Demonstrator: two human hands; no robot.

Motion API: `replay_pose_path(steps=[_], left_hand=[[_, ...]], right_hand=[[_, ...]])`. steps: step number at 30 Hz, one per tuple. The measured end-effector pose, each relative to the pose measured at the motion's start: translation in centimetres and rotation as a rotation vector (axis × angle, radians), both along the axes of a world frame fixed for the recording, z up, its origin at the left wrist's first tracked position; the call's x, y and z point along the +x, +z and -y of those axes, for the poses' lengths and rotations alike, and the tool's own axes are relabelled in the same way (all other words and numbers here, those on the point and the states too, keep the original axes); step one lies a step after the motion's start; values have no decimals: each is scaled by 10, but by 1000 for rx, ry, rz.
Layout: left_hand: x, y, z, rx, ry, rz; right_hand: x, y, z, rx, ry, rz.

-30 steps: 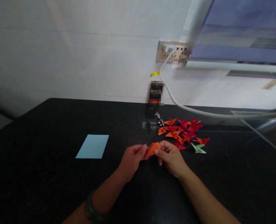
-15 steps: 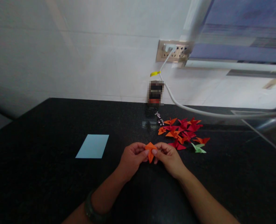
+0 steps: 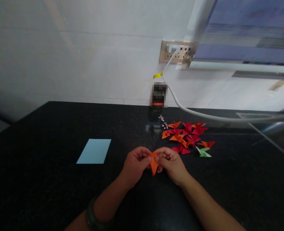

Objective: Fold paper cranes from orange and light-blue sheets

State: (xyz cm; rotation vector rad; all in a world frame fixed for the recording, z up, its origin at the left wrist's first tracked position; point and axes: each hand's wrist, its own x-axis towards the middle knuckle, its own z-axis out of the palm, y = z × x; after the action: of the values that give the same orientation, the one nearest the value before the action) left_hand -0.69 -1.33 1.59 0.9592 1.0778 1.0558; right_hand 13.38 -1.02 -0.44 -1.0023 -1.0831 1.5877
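Between my two hands is a small piece of folded orange origami paper (image 3: 154,165), its narrow point turned toward me. My left hand (image 3: 136,165) pinches its left edge between thumb and fingers. On the opposite edge, my right hand (image 3: 172,163) grips it the same way, thumb on top. Several folded paper cranes (image 3: 187,130), red and orange, lie in a cluster beyond my right hand, with a pale green crane (image 3: 204,152) at the near right of the group. A square sheet of light blue paper (image 3: 94,151) lies flat to the left of my left hand.
The black countertop (image 3: 48,186) meets a white tiled wall. A blurred-out dark object (image 3: 159,97) stands against that wall, a beaded strand (image 3: 163,122) in front of it. From the wall socket (image 3: 175,52), a white cable (image 3: 197,113) runs rightward above the cranes.
The upper part of the orange paper, which stood up as a peak, is now lowered, and its bottom point reaches further toward me. Both hands keep their pinch.
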Motion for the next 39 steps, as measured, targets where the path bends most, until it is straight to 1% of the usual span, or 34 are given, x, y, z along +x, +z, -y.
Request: replay_pose_path(steps=[7,10,12,14,16,18,21,23,26,31,33,39], left_hand=[[-2,-2,0,19,-6,-15],[-1,-3,0,-58,-46,70],[-1,-3,0,-127,-76,87],[0,-2,-1,-139,-104,28],[0,-2,-1,-95,-122,-42],[-1,-2,-2,-51,-121,-76],[-3,-4,-3,18,-89,-147],[-3,-6,-3,74,-66,-226],[-3,-9,-1,144,-65,-322],[-4,-6,4,266,-109,-378],[-5,-6,3,258,-128,-357],[-3,-11,-4,118,-108,-274]], right_hand=[[-2,-5,2,36,-52,-25],[0,-3,0,62,-76,-17],[3,-1,-1,108,-72,12],[5,2,-1,175,-41,74],[6,3,-1,219,3,127],[5,4,0,202,37,128],[3,3,0,122,23,106],[1,2,-1,92,24,144],[0,3,-1,104,50,215],[0,6,3,132,-2,229],[0,7,3,106,-8,229],[-2,6,-1,26,-35,241]])
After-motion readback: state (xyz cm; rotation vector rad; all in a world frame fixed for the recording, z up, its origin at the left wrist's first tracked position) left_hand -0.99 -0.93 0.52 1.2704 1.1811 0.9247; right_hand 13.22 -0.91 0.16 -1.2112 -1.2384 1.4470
